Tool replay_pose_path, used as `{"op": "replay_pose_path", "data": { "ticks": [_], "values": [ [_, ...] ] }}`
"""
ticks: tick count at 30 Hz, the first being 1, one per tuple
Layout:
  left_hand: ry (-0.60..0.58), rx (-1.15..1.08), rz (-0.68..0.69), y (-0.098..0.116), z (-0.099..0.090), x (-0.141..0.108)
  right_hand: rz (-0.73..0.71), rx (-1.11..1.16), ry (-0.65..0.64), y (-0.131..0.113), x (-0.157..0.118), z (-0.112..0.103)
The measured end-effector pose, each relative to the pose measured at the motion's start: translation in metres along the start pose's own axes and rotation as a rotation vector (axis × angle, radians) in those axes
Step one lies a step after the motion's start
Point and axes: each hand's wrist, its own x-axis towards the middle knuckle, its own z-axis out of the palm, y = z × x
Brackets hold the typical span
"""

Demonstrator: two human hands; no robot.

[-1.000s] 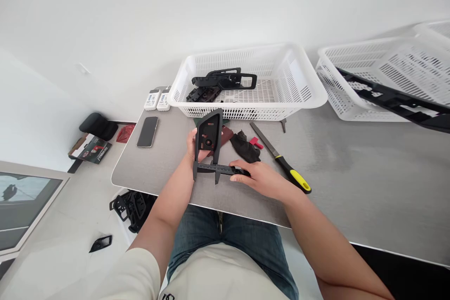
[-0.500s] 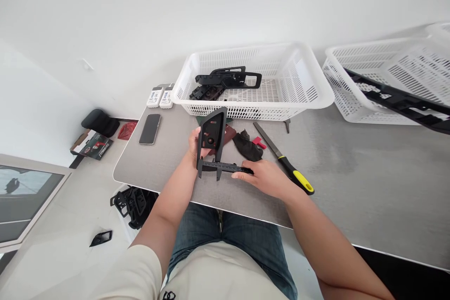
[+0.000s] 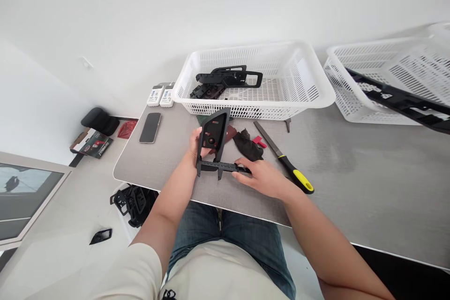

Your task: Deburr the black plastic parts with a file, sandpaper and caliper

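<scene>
My left hand (image 3: 194,143) is closed on the left side of a black plastic bezel (image 3: 213,133), a frame-like part with slots and a round hole, held tilted above the table. Its fingers are partly hidden behind the part. My right hand (image 3: 259,174) grips the slider end of a dark caliper (image 3: 225,166). The caliper's jaws sit across the near, lower end of the bezel, one on each side. Whether both jaws touch it I cannot tell. Behind the bezel lies a brown-red sheet (image 3: 230,133), with a black cloth or glove (image 3: 248,146) beside it.
A file (image 3: 281,152) with a black-yellow handle lies right of my hand, near a red piece (image 3: 259,141). A white basket (image 3: 260,108) with black parts stands behind; another basket (image 3: 355,115) is at right. A phone (image 3: 150,127) and two white boxes (image 3: 161,96) lie left.
The upper end of the bezel has shifted slightly right. The caliper has turned a little at the lower end. Both hands keep their holds.
</scene>
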Motion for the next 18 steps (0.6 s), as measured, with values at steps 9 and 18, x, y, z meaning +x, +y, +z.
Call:
{"op": "replay_pose_path", "data": {
  "ticks": [9, 18],
  "values": [
    [0.021, 0.016, 0.007, -0.0002, 0.0016, 0.0001, -0.034, 0.071, 0.003, 0.0022, 0.0007, 0.0002],
    [0.038, -0.023, -0.006, -0.0024, -0.0009, 0.0029, -0.089, 0.151, 0.000, 0.0056, 0.0032, 0.0061]
  ]
}}
